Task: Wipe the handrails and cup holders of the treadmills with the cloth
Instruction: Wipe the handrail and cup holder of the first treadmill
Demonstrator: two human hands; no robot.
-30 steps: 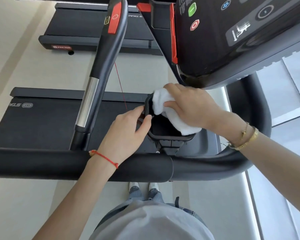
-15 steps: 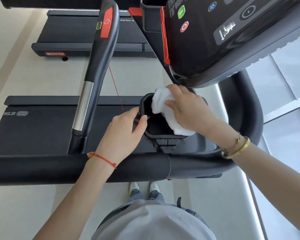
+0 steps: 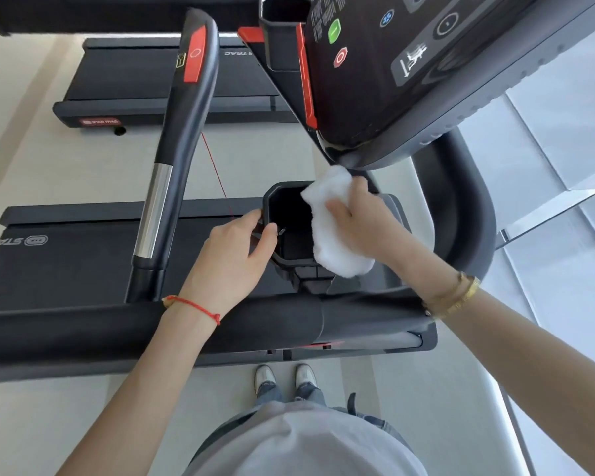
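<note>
Sliding along the rim now, the cloth (image 3: pixel 337 231) has moved off the cup holder's (image 3: pixel 291 228) far edge and drapes over its right side, more of the dark well showing than a moment ago. Right hand (image 3: pixel 364 221) lies on top of the cloth, fingers (image 3: pixel 339 209) curled over it and pressing it to the rim. Left hand (image 3: pixel 232 259) grips the holder's left edge, thumb hooked over the lip. Both arms reach across the black handrail (image 3: pixel 83 334), console (image 3: pixel 409 73) overhead.

Pale beige floor (image 3: pixel 49 173), glass panels (image 3: pixel 564 139) at right, daylight
</note>
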